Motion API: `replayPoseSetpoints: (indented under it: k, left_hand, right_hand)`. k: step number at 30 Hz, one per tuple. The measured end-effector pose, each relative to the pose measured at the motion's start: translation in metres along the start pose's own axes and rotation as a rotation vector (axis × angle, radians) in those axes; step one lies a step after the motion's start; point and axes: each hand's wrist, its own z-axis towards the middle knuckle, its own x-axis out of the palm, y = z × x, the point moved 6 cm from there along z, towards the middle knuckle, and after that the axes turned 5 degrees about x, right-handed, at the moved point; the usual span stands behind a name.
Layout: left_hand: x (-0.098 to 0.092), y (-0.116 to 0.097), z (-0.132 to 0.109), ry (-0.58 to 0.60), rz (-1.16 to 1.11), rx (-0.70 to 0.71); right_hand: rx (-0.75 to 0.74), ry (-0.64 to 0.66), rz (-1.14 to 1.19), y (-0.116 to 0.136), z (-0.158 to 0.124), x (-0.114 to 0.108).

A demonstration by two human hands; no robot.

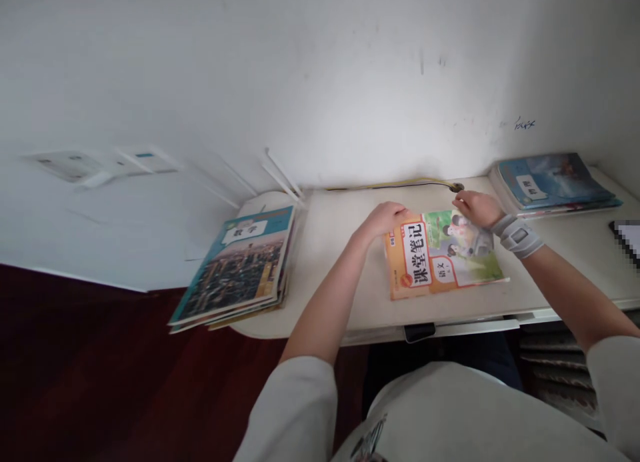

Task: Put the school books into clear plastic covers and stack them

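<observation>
An orange-and-green paperback book [435,275] with Chinese lettering and cartoon figures on its cover lies on the white desk in front of me. My left hand [384,221] is closed at its far left corner, the fingertips partly hidden. My right hand [477,207], with a grey band [520,237] on the wrist, pinches the far edge nearer the right corner. On the left, a stack of textbooks [240,265] topped by a city-skyline cover overhangs the desk's rounded end. Another stack of books [555,182], blue on top, sits at the far right.
A white wall [350,82] rises behind the desk [330,262]. A yellow cable [390,183] runs along the back to a round desk hole [456,187]. Wall sockets [70,165] are at left. A dark-edged, pixelated object [627,239] lies at the right edge.
</observation>
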Motion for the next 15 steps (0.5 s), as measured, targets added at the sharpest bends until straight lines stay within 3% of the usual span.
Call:
replayPoseSetpoints:
  k: [3,6,11,15]
  left_hand:
    - [0.021,0.016,0.009,0.025,0.049,-0.064]
    - [0.036,0.018,0.008,-0.029,0.119,-0.123]
    - [0.057,-0.018,0.001,-0.134,0.208,-0.062]
    - [0.087,-0.046,0.003,-0.043,0.225,0.05]
  right_hand:
    - [0.047,0.162,0.001,-0.008,0.016,0.035]
    - [0.048,0.127,-0.016,-0.005,0.021,0.051]
    - [0.023,0.022,-0.019,0.018,0.009,0.053]
    - [-0.253,0.029,0.142,0.054,-0.008,0.058]
